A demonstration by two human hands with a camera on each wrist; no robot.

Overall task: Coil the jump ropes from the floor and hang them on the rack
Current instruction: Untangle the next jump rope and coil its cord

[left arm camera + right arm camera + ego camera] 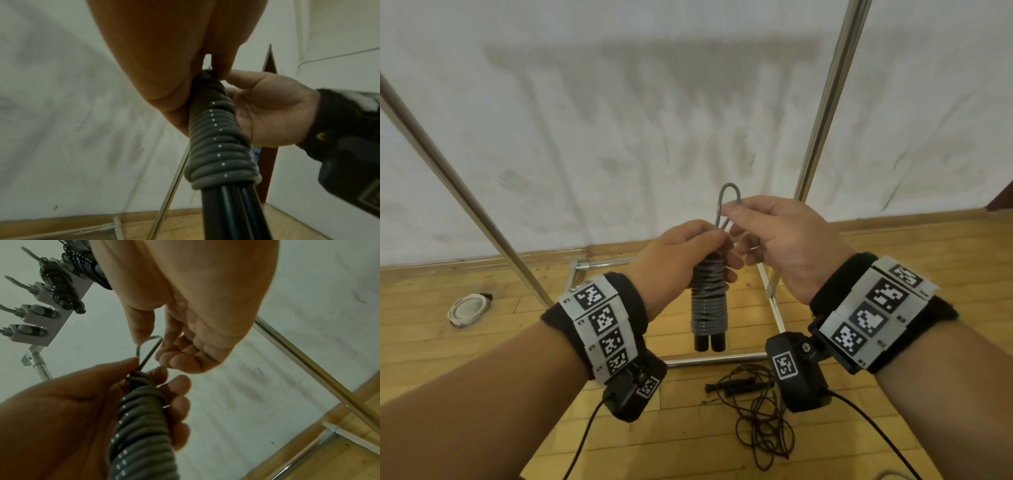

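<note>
In the head view the left hand point(681, 255) is covering the upper part of the grey coiled jump rope point(709, 301), so its top windings are not showing. The right hand point(780, 240) is hiding one side of the small loop point(727, 202). The black jump rope point(753, 407) on the floor is lying partly behind the right wrist camera point(796, 373). The rack pole point(828, 92) is running out at the upper edge. In the right wrist view the rack hooks point(39, 309) at upper left are blurred, and the ropes hanging there are being cut by the edge.
</note>
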